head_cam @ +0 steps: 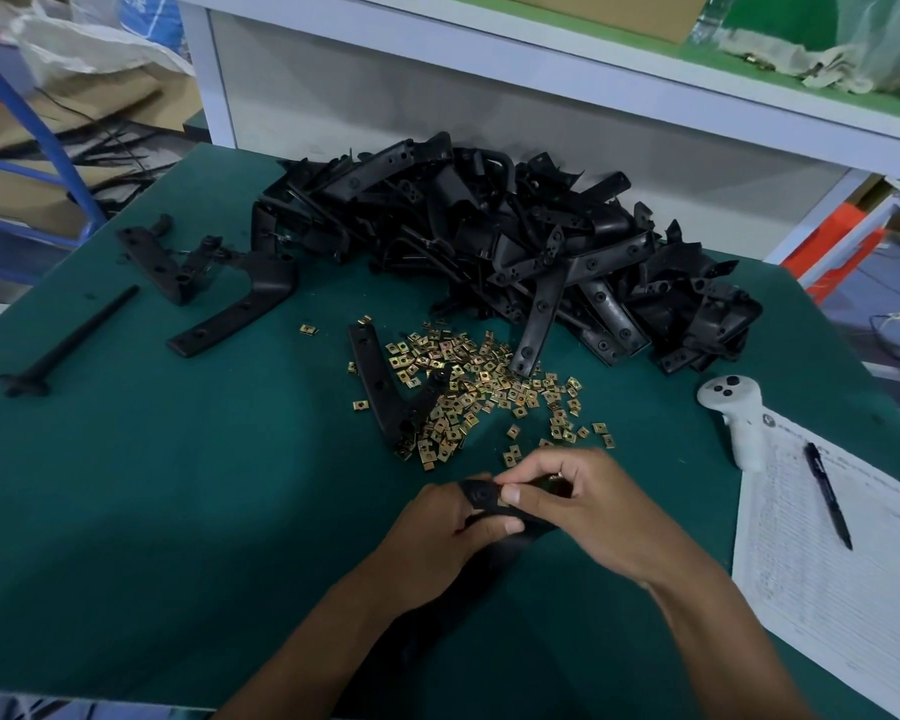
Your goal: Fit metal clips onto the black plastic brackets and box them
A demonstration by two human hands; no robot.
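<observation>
**Fig. 1. Seating a clip on the bracket end, lower centre of frame**

My left hand (437,527) grips the bracket (481,498) from the left, thumb laid across its underside. My right hand (583,504) comes in from the right, thumb and forefinger pinching at the bracket's rounded end, where the hole shows. I judge a clip is between those fingers, but it is too hidden to confirm; a small glint shows just behind them. The bracket's long axis runs from that end, at centre, down toward the lower edge of the frame, passing between my forearms. The end to be fitted thus points up and away from me, toward the clips (481,387) scattered just above my hands. My right hand is the nearer to that supply; the next clip lies just beyond its knuckles. The pile (515,241) of loose brackets sits farther up, at upper centre. One bracket (380,387) lies among the clips. No box is in view. A controller (733,413), paper (832,563) and pen (827,493) lie at right.
</observation>
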